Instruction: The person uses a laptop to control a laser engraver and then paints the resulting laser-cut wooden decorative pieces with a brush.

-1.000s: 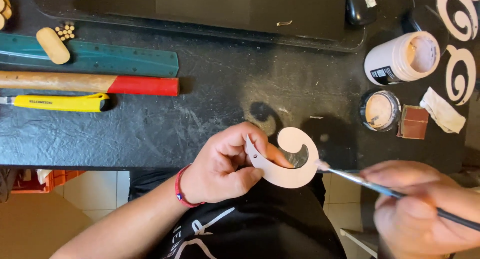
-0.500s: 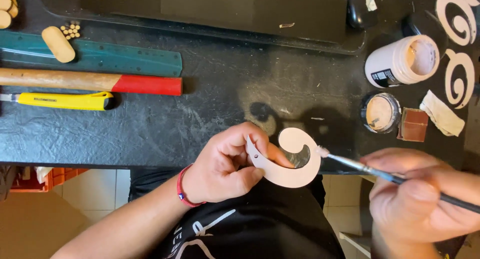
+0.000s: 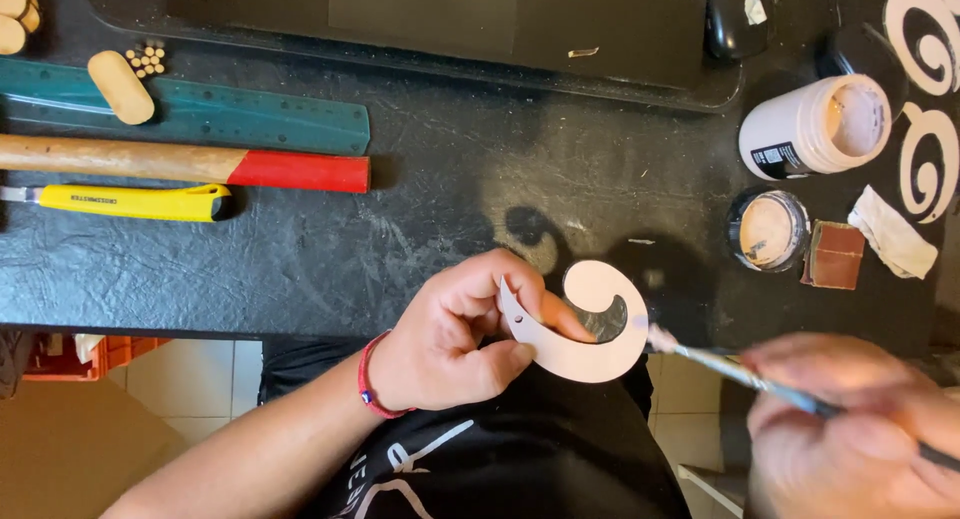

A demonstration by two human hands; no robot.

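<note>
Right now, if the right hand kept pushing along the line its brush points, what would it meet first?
The right hand aims its paintbrush up-left. The bristle tip already sits at the outer edge of the pale spiral cutout held by the left hand, so the cutout comes first, though depth is hard to judge.

Single head view, looking steeply down, close over black worktable

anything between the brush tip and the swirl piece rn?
Nothing visible. The paintbrush in the right hand has its tip right at the outer edge of the pale swirl cutout, which the left hand holds by its pointed end.
</note>
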